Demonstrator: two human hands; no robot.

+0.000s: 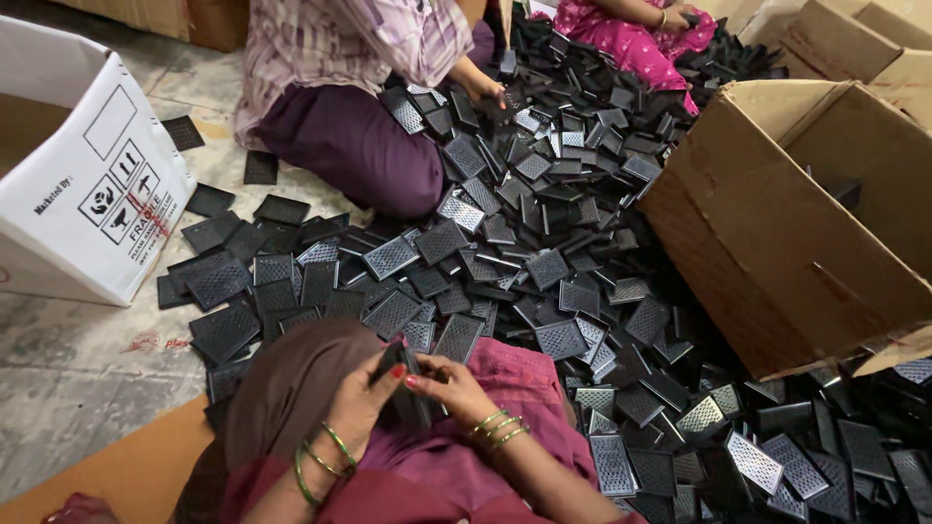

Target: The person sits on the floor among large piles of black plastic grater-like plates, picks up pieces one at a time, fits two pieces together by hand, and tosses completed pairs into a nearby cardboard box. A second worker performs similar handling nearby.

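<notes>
Hands examined: we found left hand (364,393) and right hand (449,381) both closed on one black perforated plate (403,374) above the heaped plates (544,252).

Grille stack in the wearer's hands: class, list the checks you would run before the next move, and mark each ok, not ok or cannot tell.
1. Both hands on the stack: ok; left hand and right hand grip it.
2. Pieces in the stack aligned: cannot tell; the fingers hide the edges.
3. More grilles within reach: ok; the pile lies just ahead.
4. Brown box open: ok; it lies tipped beside the pile.
5. Co-workers' hands apart from the stack: ok; the nearest one works at the pile's far side.
</notes>
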